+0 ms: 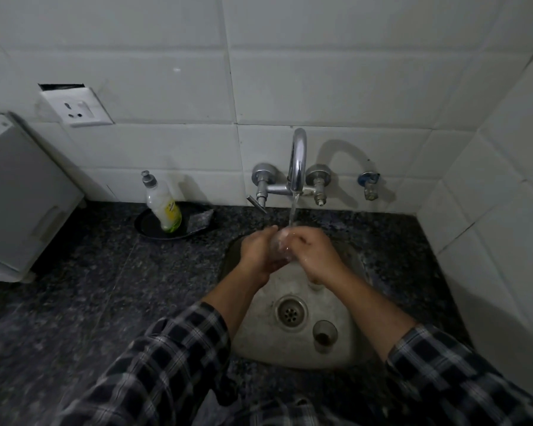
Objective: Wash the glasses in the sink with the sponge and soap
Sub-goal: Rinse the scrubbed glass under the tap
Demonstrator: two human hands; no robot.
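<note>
Counter (136, 287): dark speckled granite.
Sink (259, 321): steel basin.
Left hand (259, 250): fingers curled round the clear glass (282, 247), under the stream (293, 213) over the sink.
Right hand (316, 253): fingers wrapped round the same glass.
Tap (298, 161): running.
Soap bottle (163, 207): upright on a black plate (145, 226), left of the tap.
2nd glass (324, 335): upright in the sink, beside the drain (290, 312).
Sponge (201, 219): on the plate beside the bottle.

Dim, grainy. Curved chrome tap (298, 155) throws a soft shadow rightward on white wall tiles (320, 87). Edges bend, corners darken.
</note>
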